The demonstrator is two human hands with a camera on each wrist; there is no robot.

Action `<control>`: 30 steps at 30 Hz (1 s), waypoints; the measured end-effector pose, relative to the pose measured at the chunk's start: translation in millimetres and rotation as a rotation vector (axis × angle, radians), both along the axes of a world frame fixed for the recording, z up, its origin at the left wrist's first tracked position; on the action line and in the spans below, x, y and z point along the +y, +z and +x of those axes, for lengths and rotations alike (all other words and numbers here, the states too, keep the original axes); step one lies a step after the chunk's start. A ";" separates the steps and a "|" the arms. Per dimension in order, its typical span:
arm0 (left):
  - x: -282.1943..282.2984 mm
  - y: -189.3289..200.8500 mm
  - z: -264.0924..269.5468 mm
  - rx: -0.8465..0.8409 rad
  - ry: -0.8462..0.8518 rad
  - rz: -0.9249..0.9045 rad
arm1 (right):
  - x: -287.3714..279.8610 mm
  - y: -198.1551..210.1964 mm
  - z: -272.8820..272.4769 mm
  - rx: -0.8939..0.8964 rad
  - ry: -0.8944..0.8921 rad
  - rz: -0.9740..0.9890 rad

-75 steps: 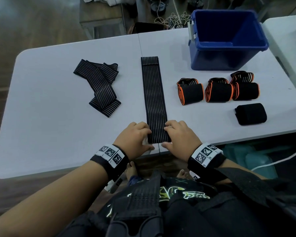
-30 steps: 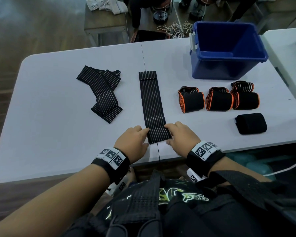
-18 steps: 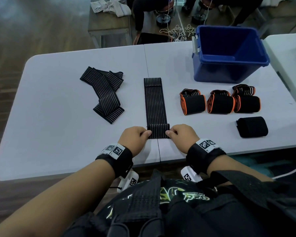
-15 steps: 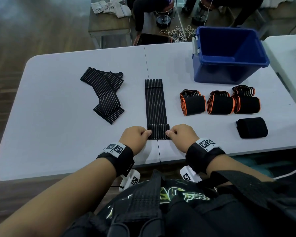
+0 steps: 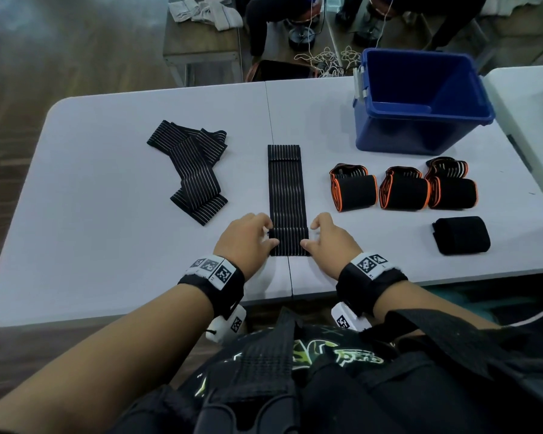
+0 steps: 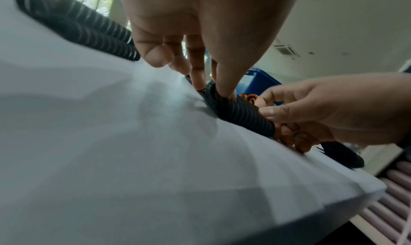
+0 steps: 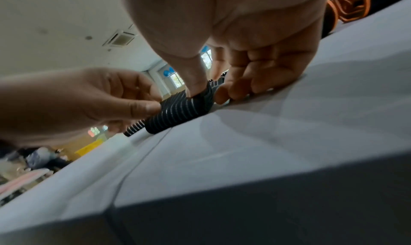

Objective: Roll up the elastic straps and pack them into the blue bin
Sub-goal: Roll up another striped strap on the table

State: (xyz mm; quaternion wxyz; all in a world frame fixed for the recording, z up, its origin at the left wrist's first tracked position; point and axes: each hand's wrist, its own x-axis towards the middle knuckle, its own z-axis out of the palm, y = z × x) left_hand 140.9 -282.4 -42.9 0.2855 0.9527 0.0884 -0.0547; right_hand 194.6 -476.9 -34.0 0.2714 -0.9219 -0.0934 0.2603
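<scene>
A black elastic strap with thin white stripes [image 5: 285, 186] lies lengthwise along the white table's middle seam. Its near end is wound into a small roll [image 5: 289, 241] [image 6: 241, 114] [image 7: 177, 110]. My left hand [image 5: 248, 239] pinches the roll's left end with thumb and fingers [image 6: 224, 87]. My right hand [image 5: 329, 241] pinches the right end [image 7: 195, 88]. The blue bin [image 5: 420, 98] stands at the far right, and nothing shows inside it. A second striped strap [image 5: 192, 170] lies loosely folded to the left.
Three rolled black straps with orange edges [image 5: 402, 187] sit in a row in front of the bin, a plain black roll [image 5: 461, 234] nearer. The white table [image 5: 101, 233] has bare surface at left. A second table [image 5: 533, 101] adjoins at right. Benches, cables and people stand beyond.
The strap's near end has been turned over into a roll, and the flat length has shortened as the roll moved away from me. Both hands shifted from pressing it flat to pinching the roll's ends.
</scene>
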 end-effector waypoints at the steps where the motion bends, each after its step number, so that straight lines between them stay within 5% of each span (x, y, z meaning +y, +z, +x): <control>1: -1.0 0.5 1.3 -0.023 -0.051 0.042 | -0.3 -0.1 -0.6 -0.031 0.031 -0.006; 8: -0.3 -11.5 -2.7 -0.023 -0.154 0.102 | 5.0 -4.7 -0.6 -0.153 0.169 -0.069; 15: 13.0 -11.4 -0.9 0.099 -0.164 0.024 | -11.2 -9.1 7.6 -0.046 0.217 -0.024; 21: 7.1 -5.0 3.6 0.085 -0.050 -0.118 | -8.2 -9.4 12.8 -0.010 0.044 0.134; 30: -5.8 -0.3 14.7 0.202 0.089 -0.156 | -8.5 -8.9 20.6 0.042 -0.076 0.119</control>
